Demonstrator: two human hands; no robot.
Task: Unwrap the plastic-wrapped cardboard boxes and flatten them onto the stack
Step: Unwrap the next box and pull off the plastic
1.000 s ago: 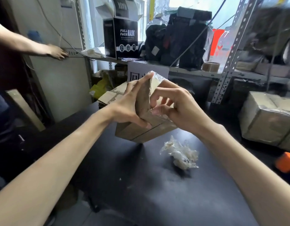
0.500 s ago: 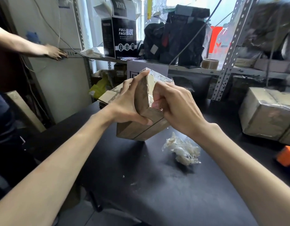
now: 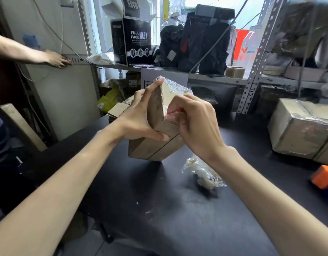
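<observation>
Spanning the lower frame, a black desk [image 3: 159, 218] carries everything. Behind it a metal shelf [image 3: 211, 78] runs left to right w/ perforated uprights.

Far right on desk: wrapped boxes [image 3: 303, 130], pale cardboard under shiny film, well apart from the hands. On the shelf, black bags [image 3: 205, 39] stand beside a black mask box [image 3: 135, 41] w/ its lid flaps up. Flat cardboard [image 3: 118, 109] lies at the desk's far edge, partly hidden behind the left hand.

The box [image 3: 152, 150] being worked is at centre, held up over the desk and tilted on a corner. Can't tell if its low corner touches the top. Its near faces are bare cardboard. Film [image 3: 176, 87] covers only the upper far part.

Left hand [image 3: 139, 119]: grip wide on the box, thumb across the near face, index finger stretched up along the top edge. Right hand [image 3: 194, 122]: grip narrow, fingers curled in tight on the film's edge at the box's right face.

Plastic wad [image 3: 202, 172] lies crumpled on the desk just below and right of the box, under the right wrist. Another person's hand [image 3: 56, 60] rests on a ledge at upper left. Tape roll [image 3: 234, 72] sits on the shelf right of the bags. Orange item [image 3: 323, 177] at the desk's right edge, blurred.
</observation>
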